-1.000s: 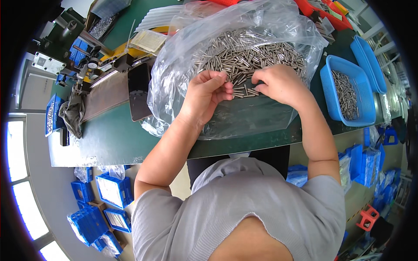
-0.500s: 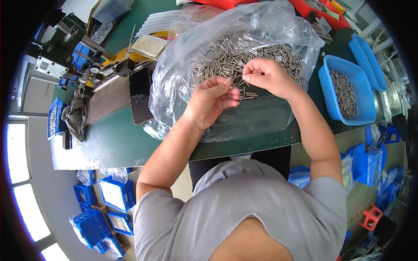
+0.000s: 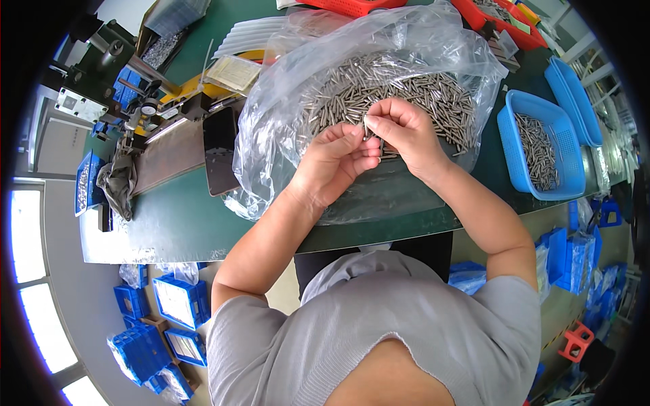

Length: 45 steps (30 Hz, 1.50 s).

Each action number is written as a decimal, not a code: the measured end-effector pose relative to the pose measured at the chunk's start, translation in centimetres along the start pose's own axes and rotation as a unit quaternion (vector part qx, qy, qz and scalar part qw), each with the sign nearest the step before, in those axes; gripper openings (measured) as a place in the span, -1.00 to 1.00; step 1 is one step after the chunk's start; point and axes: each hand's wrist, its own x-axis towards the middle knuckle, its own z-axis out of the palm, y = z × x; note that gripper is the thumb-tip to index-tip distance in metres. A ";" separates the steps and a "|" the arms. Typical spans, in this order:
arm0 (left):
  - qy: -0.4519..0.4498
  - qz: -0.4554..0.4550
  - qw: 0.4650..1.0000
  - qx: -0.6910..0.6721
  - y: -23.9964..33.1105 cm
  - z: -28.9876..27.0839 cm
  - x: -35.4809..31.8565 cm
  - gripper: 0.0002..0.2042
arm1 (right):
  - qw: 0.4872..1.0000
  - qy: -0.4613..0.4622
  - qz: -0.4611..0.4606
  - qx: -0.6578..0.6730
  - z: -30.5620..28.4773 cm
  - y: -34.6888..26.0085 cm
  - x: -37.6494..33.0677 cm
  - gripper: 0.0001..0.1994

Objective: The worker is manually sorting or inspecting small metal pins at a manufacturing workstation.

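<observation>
A large heap of small metal pins [image 3: 413,95] lies on a clear plastic bag [image 3: 271,128] spread over the green table. Above the near edge of that heap my two hands meet, fingertips almost touching. My left hand [image 3: 332,162] is palm up, thumb and forefinger closed at one metal pin [image 3: 366,128], its other fingers curled below. From the other side my right hand [image 3: 409,135] pinches at the same pin with thumb and forefinger. The fingers cover most of it. A few loose pins lie just under the hands, partly hidden.
At the right stands a blue basket [image 3: 572,172] with more metal pins, beside another blue basket [image 3: 575,95]. Red trays [image 3: 352,7] sit at the back. To the left are a dark flat tray [image 3: 220,152], a grey cloth [image 3: 116,183] and a bench device with a dial [image 3: 149,108].
My right hand has moved left and slightly down, from just over the heap to my left fingertips. The left hand has shifted slightly right.
</observation>
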 end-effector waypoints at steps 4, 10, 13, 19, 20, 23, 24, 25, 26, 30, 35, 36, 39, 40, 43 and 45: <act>-0.005 -0.002 1.000 -0.007 -0.2 -0.1 0.0 -0.89 | 0.999 -0.004 0.009 0.053 0.4 0.1 -0.1 -0.89; 0.014 0.031 0.999 -0.014 -0.1 0.0 -0.2 -0.89 | 0.999 -0.003 0.005 -0.041 -0.7 -0.6 0.0 -0.92; 0.037 0.046 0.998 0.033 -0.1 0.4 -0.2 -0.89 | 0.989 -0.022 -0.027 -0.145 -1.2 -1.0 0.1 -0.92; 0.053 0.077 0.987 0.133 0.0 0.9 -0.6 -0.88 | 0.984 -0.075 0.021 -0.163 -1.0 -2.4 -0.2 -0.91; 0.057 0.080 0.987 0.129 0.1 0.9 -0.5 -0.88 | 0.985 -0.080 0.042 -0.146 -1.1 -2.6 0.0 -0.91; 0.053 0.084 0.987 0.125 0.2 1.1 -0.4 -0.88 | 0.992 -0.083 0.045 -0.085 -1.1 -2.2 0.0 -0.88; 0.045 0.084 0.988 0.125 0.2 1.1 -0.3 -0.88 | 0.993 -0.088 0.041 -0.069 -1.1 -2.1 0.0 -0.86; 0.044 0.084 0.988 0.125 0.1 1.1 -0.3 -0.88 | 0.993 -0.086 0.038 -0.077 -1.1 -1.1 0.1 -0.86; 0.045 0.086 0.987 0.131 0.1 1.0 -0.3 -0.89 | 0.993 -0.086 0.038 -0.076 -0.8 -1.2 0.1 -0.86; 0.080 0.085 0.982 0.150 0.2 0.6 -0.4 -0.90 | 0.998 0.018 0.061 0.026 -1.6 -2.0 0.6 -0.86; 0.110 0.085 0.979 0.150 0.5 0.4 -0.3 -0.90 | 0.963 0.026 0.171 0.208 -4.0 -2.0 1.7 -0.94; 0.114 0.084 0.979 0.149 0.5 0.5 -0.3 -0.90 | 0.972 -0.021 0.181 0.150 -4.7 -1.6 2.0 -0.94; 0.120 0.086 0.979 0.139 0.7 0.6 -0.4 -0.90 | 0.974 -0.111 0.108 -0.165 -4.1 -1.8 1.4 -0.87; 0.122 0.087 0.979 0.138 0.7 0.6 -0.4 -0.90 | 0.953 -0.175 0.111 -0.221 -4.9 -0.9 1.6 -0.84; 0.125 0.082 0.978 0.143 0.8 0.6 -0.5 -0.90 | 0.880 -0.201 0.107 -0.417 -4.1 -1.9 1.5 -0.81; 0.114 0.079 0.980 0.140 0.8 0.5 -0.5 -0.90 | 0.869 -0.195 0.101 -0.443 -3.9 -1.9 1.5 -0.80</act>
